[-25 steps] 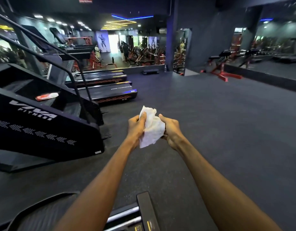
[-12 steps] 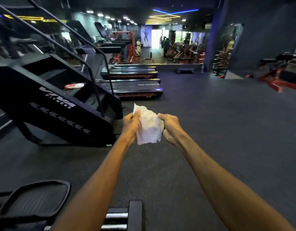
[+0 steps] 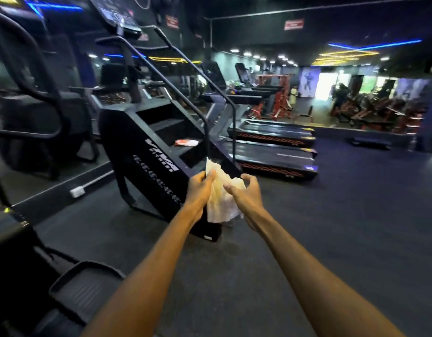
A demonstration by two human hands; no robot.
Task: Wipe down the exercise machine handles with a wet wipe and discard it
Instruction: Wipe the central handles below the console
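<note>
Head view. Your left hand (image 3: 199,188) pinched the upper edge of the crumpled white wet wipe (image 3: 221,197), its fingers (image 3: 210,176) curled round the fabric. Your right hand (image 3: 244,194) lay against the wipe's right side with its fingers (image 3: 249,177) loosely curved and spread; whether they gripped the wipe could not be told. The wipe hung between both hands, held out at arm's length above the dark rubber floor (image 3: 343,227) and in front of the lower corner of the black stair-climber machine with white lettering (image 3: 159,164). The machine's black tubular handrails (image 3: 185,93) rose to the upper left, well apart from the wipe. A small red-and-white packet (image 3: 186,142) lay on one of the machine's steps. Two black treadmills with red trim (image 3: 275,152) stood just beyond the machine. At lower left sat a black ridged pedal (image 3: 86,290) of another machine.
</note>
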